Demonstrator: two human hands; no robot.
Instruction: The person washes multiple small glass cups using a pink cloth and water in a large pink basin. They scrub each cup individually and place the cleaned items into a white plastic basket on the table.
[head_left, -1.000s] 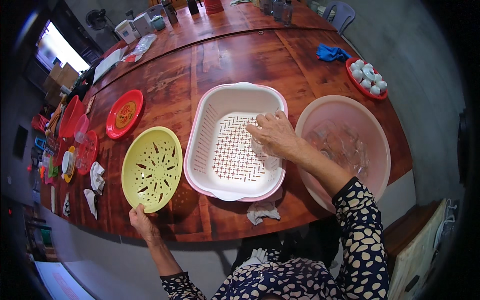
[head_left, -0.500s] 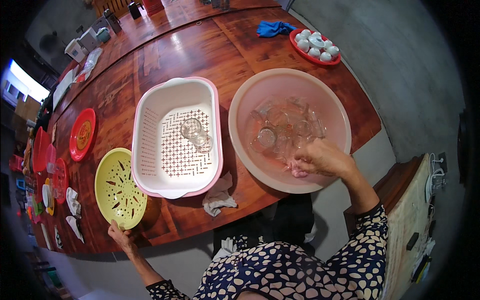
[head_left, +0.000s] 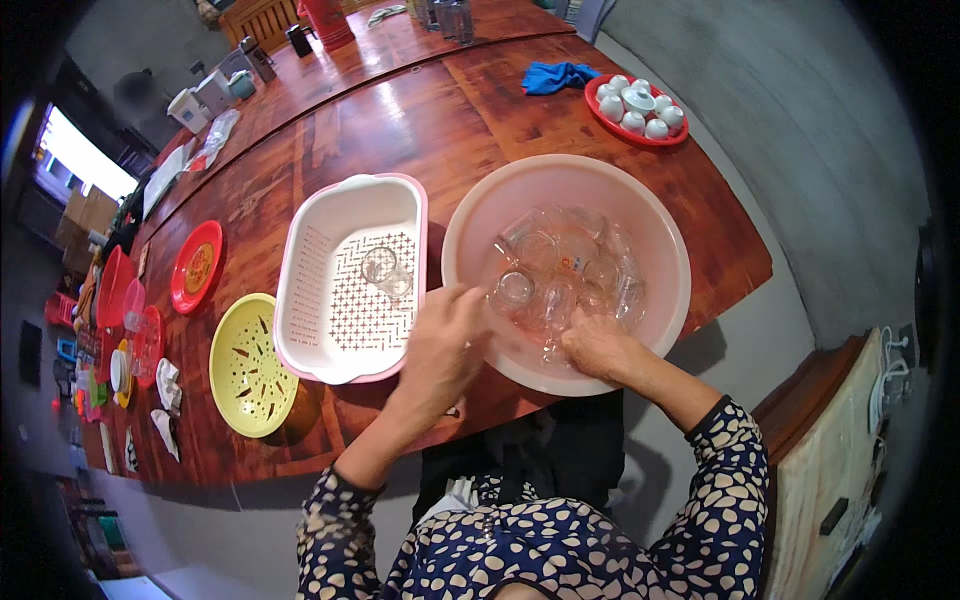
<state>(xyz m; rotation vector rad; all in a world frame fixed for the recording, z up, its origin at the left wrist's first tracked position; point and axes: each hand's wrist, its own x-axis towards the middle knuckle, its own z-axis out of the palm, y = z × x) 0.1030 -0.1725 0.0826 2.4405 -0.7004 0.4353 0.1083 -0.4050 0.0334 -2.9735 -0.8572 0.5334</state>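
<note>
Glasses [head_left: 515,288] lie just beyond the right hand [head_left: 598,347].

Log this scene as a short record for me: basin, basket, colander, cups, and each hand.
pink basin: several clear glasses
white basket: one clear glass
yellow colander: left of basket, neither hand on it
white cups: on red plate, table's far right
left hand: near basket's right edge, grip unclear
right hand: inside basin by glasses, grip hidden

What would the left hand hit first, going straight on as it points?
The left hand would probably meet the rim of the pink basin, or, if above it, the glasses inside; depth is unclear.
</note>
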